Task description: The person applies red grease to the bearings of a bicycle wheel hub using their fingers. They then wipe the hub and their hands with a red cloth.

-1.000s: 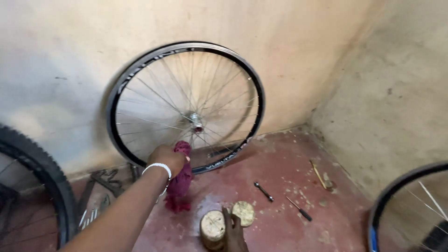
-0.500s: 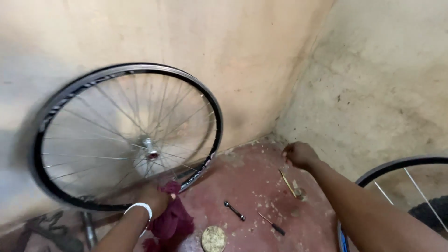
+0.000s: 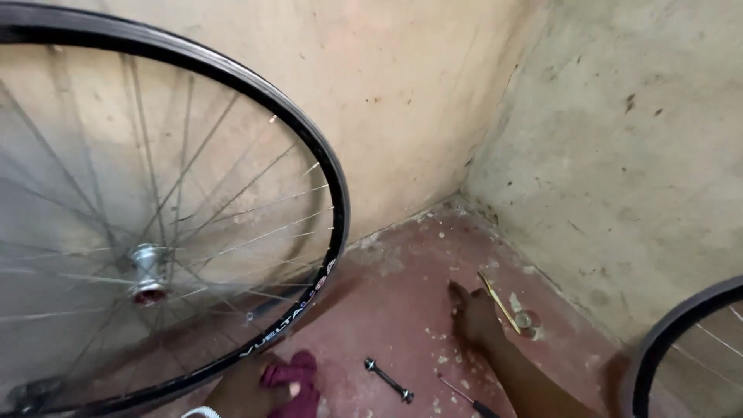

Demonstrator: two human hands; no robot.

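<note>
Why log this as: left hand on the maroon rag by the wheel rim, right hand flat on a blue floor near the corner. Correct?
Not quite: the head view shows the floor is red. The rest holds: left hand on the maroon rag by the wheel rim, right hand near the corner.

I see a black rim on the bicycle wheel [image 3: 166, 224], with thin silver spokes and a silver hub [image 3: 147, 272] ringed in red. The rag [image 3: 294, 379] under my left hand [image 3: 248, 391] is maroon. The floor [image 3: 402, 294] is dull red, speckled pale. The walls [image 3: 619, 155] are blotchy beige. The skewer [image 3: 389, 379] is black.
</note>
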